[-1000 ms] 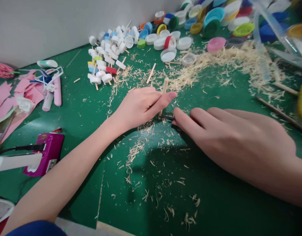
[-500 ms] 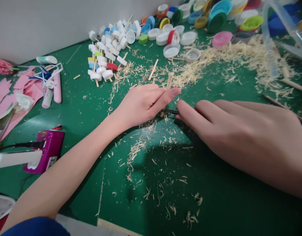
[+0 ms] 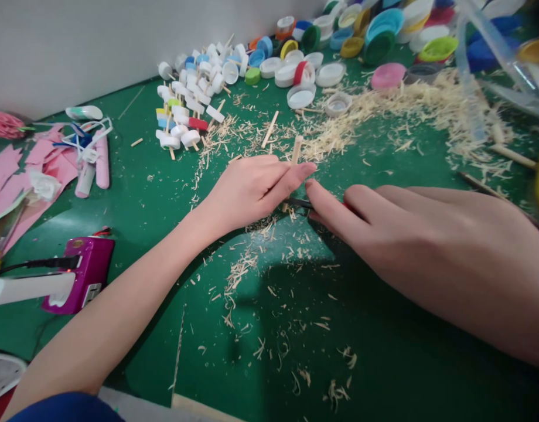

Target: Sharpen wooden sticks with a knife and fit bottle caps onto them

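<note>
My left hand (image 3: 256,184) is closed around a thin wooden stick (image 3: 297,150), whose upper end pokes out above the thumb. Just right of it, my right hand (image 3: 396,234) grips a knife (image 3: 299,203); only part of its dark blade and a sliver of red show, the handle being hidden in the fist. The blade lies against the stick's lower part, under my left thumb. Pale wood shavings (image 3: 243,269) are scattered on the green table below both hands.
White caps on sticks (image 3: 181,114) lie at the back left, with loose coloured bottle caps (image 3: 301,95) right of them. A shavings heap (image 3: 384,105) spreads behind my hands. At left are pink paper scraps (image 3: 6,181), a glue gun (image 3: 103,158) and a purple power box (image 3: 94,264).
The view has shifted slightly. Both hands keep their grips on the stick and the knife; the right hand sits marginally nearer the left, and a little red now shows at it.
</note>
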A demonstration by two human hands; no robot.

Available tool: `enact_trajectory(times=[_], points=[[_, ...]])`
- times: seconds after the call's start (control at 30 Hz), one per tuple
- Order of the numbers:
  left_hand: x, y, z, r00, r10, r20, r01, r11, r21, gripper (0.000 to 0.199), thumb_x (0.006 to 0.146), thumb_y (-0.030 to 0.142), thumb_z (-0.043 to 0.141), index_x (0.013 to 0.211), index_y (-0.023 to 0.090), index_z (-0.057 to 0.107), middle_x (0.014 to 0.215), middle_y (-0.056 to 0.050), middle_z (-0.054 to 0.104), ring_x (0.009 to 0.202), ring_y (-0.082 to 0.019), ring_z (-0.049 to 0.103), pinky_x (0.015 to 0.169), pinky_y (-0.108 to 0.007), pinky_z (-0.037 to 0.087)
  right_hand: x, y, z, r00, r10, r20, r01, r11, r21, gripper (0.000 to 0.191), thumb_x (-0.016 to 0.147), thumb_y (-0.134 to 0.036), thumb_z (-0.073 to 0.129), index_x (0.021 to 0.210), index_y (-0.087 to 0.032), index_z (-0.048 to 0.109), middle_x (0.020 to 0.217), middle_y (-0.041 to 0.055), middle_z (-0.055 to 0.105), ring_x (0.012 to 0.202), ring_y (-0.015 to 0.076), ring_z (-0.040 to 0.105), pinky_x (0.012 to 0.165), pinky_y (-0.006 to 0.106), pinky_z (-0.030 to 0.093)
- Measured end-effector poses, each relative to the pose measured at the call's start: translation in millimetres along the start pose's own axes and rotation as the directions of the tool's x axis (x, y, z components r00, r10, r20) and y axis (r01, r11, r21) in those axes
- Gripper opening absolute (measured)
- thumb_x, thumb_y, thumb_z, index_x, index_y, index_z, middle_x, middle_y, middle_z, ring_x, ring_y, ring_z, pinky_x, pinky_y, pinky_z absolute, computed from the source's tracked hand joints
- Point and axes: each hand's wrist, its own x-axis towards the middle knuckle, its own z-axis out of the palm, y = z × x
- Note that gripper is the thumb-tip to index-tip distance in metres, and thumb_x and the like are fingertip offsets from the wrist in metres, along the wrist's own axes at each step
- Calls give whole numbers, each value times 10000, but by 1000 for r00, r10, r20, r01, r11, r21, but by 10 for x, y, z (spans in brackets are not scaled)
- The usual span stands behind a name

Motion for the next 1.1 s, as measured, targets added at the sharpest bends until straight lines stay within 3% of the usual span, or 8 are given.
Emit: enact_trajectory(times=[0.23, 0.4, 0.63, 0.77, 1.1], points=[[7, 14, 7, 999, 16, -28, -17, 1000, -22, 529, 1031, 404, 290, 634, 178, 558, 528, 25, 497, 536, -73, 513, 490, -258, 287, 20, -7, -17, 998, -11, 55, 10, 1000, 27, 459, 846, 41, 361, 1185, -92, 640, 590, -25, 395, 455, 129, 379, 497, 282, 186], [0, 8, 15, 999, 16, -32, -16, 1000, -16, 540, 1028, 402, 301, 591, 171, 519, 531, 22, 514, 526, -69, 500, 487, -254, 280, 6, 7, 1, 998, 0, 55, -4, 998, 65, 481, 824, 41, 330, 1182, -78, 629, 580, -10, 428, 453, 133, 361, 491, 288, 175], [-1, 16, 2, 1000, -9, -3, 9, 1000, -16, 564, 1029, 427, 272, 584, 175, 510, 532, 17, 516, 544, -76, 513, 518, -249, 318, 11, -16, 92, 992, -72, 108, 56, 988, 147, 462, 806, 22, 346, 1152, -108, 623, 618, 5, 505, 456, 138, 397, 500, 297, 194], [-1, 13, 2, 1000, -6, -2, 6, 1000, -25, 547, 1030, 423, 278, 592, 177, 494, 527, 24, 497, 556, -73, 522, 536, -242, 346, -19, -27, 89, 996, -38, 76, 30, 995, 95, 436, 835, 22, 360, 1142, -121, 633, 620, -4, 500, 493, 146, 449, 521, 297, 234], [-1, 18, -2, 999, -36, 29, 37, 999, -22, 574, 1028, 454, 237, 666, 180, 588, 565, 4, 546, 595, -89, 563, 531, -250, 343, -15, -32, 19, 999, 32, 0, -32, 999, 4, 289, 893, -44, 470, 1121, -118, 630, 641, -12, 452, 563, 142, 400, 532, 286, 224]])
